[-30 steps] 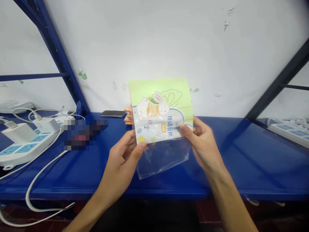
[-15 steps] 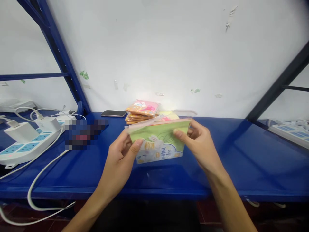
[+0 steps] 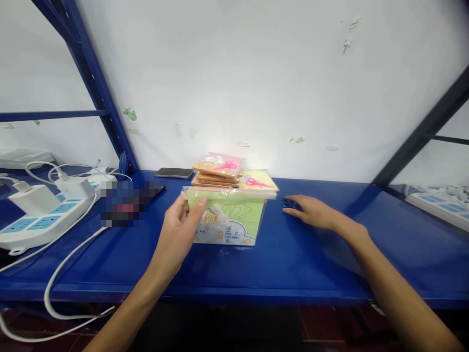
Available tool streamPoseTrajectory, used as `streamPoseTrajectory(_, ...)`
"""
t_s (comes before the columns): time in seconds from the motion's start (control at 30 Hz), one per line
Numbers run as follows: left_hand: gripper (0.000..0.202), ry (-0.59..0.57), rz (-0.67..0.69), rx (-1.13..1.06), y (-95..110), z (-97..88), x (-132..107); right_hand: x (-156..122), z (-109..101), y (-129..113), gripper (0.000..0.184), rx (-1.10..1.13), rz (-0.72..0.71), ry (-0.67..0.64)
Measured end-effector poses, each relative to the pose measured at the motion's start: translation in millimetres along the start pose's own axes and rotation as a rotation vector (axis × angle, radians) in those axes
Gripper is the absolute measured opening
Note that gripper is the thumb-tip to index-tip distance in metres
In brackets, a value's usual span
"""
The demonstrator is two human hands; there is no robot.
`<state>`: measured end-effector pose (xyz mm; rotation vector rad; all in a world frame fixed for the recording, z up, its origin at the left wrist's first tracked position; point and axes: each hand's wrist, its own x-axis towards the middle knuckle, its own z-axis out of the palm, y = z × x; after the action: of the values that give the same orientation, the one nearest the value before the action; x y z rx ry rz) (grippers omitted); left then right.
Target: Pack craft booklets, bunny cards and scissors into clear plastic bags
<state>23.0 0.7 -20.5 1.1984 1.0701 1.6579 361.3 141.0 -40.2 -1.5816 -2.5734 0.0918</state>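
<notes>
My left hand (image 3: 179, 220) pinches the upper left corner of a green booklet (image 3: 244, 210) with a white rabbit picture, packed in a clear plastic sleeve. The sleeve's open-looking top strip sticks out above the booklet, which tilts up over the table. My right hand (image 3: 311, 210) rests low over the table to the right, thumb and fingers closed around a small, shiny, dark-blue object (image 3: 290, 204). Its exact kind is hard to make out. Behind the booklet are a stack of orange and pink packs (image 3: 217, 171) and a yellow pack (image 3: 258, 181), with pink scissors pictured on top.
A phone (image 3: 173, 172) lies by the wall, left of the stack. Power strips (image 3: 47, 217) with white chargers and looping cables fill the left side, near a blurred-out dark item (image 3: 126, 205). Another strip (image 3: 443, 203) sits far right. Blue shelf posts (image 3: 97, 83) frame the blue table (image 3: 340, 264).
My right hand has let go of the booklet and moved right, down to the small blue object. The booklet, still in my left hand, has shifted slightly left.
</notes>
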Motion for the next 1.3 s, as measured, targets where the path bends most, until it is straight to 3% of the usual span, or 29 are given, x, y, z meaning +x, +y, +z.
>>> streamPoseTrajectory(0.3, 0.046, 0.024, 0.012, 0.101, 1, 3.1, 3, -19, 0, -40, 0.038, -0.081, -0.019, 0.118)
streamPoseTrajectory(0.4, 0.045, -0.014, 0.006, 0.102, -3, -0.4, 4, -23, -14, -48, 0.036, -0.029, 0.008, 0.282)
streamPoseTrajectory(0.47, 0.047, -0.037, 0.005, 0.099, -4, -2.3, 5, -29, -27, -59, 0.036, 0.121, 0.026, 0.438)
streamPoseTrajectory(0.57, 0.048, -0.061, -0.007, 0.100, -3, -2.9, 4, -43, -47, -91, 0.039, 0.452, 0.070, 0.668)
streamPoseTrajectory(0.63, 0.048, -0.070, -0.016, 0.102, -2, -2.6, 3, -53, -59, -118, 0.037, 0.571, 0.068, 0.747)
streamPoseTrajectory(0.73, 0.049, -0.073, -0.016, 0.104, -1, -2.8, 3, -60, -71, -154, 0.032, 0.685, -0.038, 0.743)
streamPoseTrajectory(0.83, 0.050, -0.081, -0.002, 0.094, -2, -3.7, 3, -54, -76, -174, 0.027, 0.639, -0.134, 0.775)
streamPoseTrajectory(0.97, 0.049, -0.085, -0.010, 0.083, 0, -3.5, 1, -34, -75, -184, 0.022, 0.541, -0.186, 0.861)
streamPoseTrajectory(1.3, 0.044, -0.128, 0.017, -0.076, 3, -0.2, -4, -27, -61, -194, 0.029, 0.582, -0.235, 0.640)
